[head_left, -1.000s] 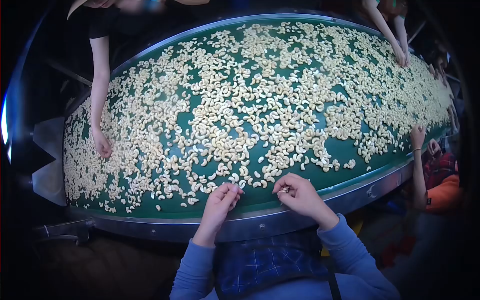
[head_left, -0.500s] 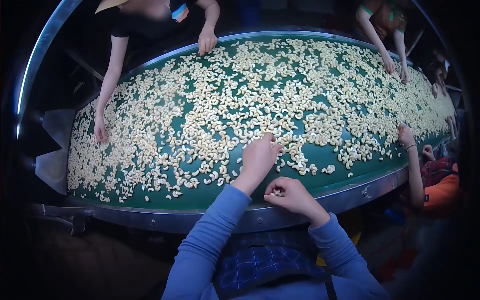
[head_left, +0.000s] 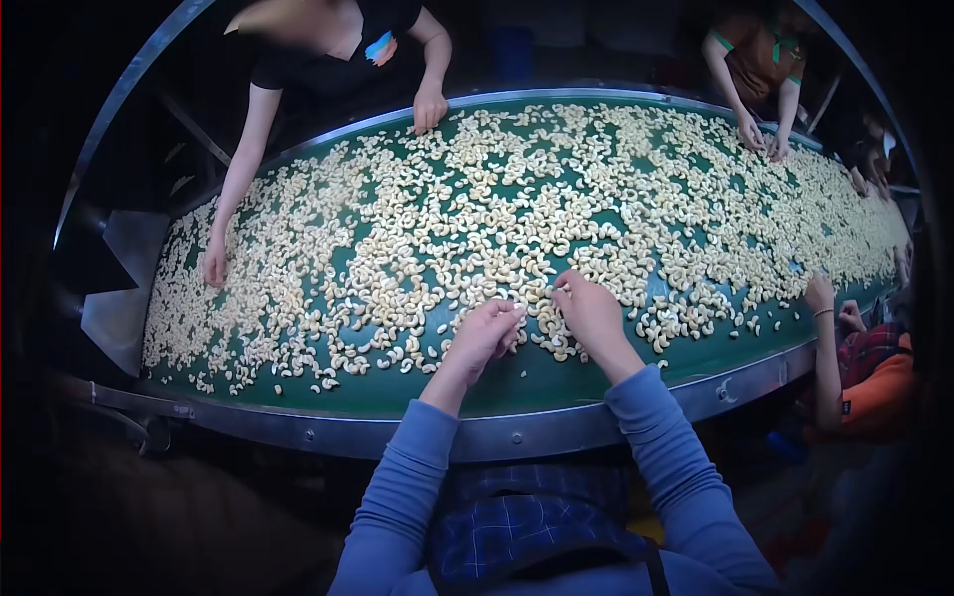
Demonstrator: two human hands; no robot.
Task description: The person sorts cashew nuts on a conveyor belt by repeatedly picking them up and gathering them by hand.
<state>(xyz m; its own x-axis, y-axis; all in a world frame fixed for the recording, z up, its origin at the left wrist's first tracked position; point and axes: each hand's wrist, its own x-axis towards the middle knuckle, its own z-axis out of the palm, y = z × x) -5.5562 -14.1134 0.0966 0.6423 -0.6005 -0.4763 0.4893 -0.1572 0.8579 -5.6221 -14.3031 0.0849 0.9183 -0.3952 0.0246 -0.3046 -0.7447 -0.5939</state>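
Pale curved cashew nuts lie scattered over a green belt with a metal rim. Above the near part of the belt, my left hand is closed, thumb and fingers pinched on a small pale nut at the fingertips. My right hand is to its right, over the nuts, fingers curled and tips together at the nuts; whatever it holds is hidden.
Across the belt, a person in black has both hands at the nuts. Another person works at the far right. At the near right is a person with an orange sleeve. Metal chutes stand at the left end.
My left hand has drawn back from farther over the belt toward the near side. My right hand has moved forward from the near rim onto the nuts. The view has tilted up.
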